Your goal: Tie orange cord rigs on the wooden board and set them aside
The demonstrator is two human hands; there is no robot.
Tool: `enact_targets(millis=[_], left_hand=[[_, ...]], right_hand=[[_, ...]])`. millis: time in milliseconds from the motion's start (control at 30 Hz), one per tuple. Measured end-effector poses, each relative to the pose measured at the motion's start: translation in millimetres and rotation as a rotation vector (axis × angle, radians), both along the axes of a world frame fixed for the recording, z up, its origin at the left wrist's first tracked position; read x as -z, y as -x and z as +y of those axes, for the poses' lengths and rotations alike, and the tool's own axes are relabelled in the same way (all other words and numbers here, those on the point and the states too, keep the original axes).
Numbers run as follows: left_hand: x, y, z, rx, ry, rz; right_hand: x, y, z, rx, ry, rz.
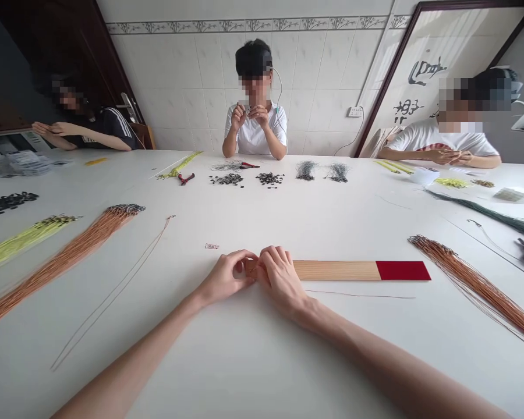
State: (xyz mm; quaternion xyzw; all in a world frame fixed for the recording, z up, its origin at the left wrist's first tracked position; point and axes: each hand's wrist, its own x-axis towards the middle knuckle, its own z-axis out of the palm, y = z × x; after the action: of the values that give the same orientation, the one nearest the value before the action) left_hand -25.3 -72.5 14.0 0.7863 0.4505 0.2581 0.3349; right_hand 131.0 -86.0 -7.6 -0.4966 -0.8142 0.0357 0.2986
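My left hand (227,274) is at the left end of a flat wooden strip (340,270), thumb and index finger curved together in a pinch. Close against it, my right hand (282,276) lies across the strip with its fingers curled down toward the same end. Whatever small piece sits between the fingertips is hidden. The strip's right end is dark red (403,270). A thin orange line (362,294) trails rightward on the table from beneath my right hand. A small printed label (212,246) lies just beyond my left hand.
Bundles of orange line lie at left (82,241) and right (484,291), with a yellow bundle (26,238) farther left. A single looped line (117,285) is nearer. Across the white table (227,361), three people handle small items; red-handled pliers (186,179) and dark piles (227,179) lie there.
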Motion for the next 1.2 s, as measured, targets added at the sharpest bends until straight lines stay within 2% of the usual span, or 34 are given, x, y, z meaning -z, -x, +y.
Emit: enact_targets(millis=[700, 1200], left_hand=[[0.1, 2.5, 1.6, 0.055, 0.019, -0.009], [-2.8, 2.8, 0.7, 0.094, 0.040, -0.072]], right_hand=[[2.1, -0.6, 0.3, -0.033, 0.009, -0.043], [2.0, -1.9, -1.1, -0.050, 0.037, 0.033]])
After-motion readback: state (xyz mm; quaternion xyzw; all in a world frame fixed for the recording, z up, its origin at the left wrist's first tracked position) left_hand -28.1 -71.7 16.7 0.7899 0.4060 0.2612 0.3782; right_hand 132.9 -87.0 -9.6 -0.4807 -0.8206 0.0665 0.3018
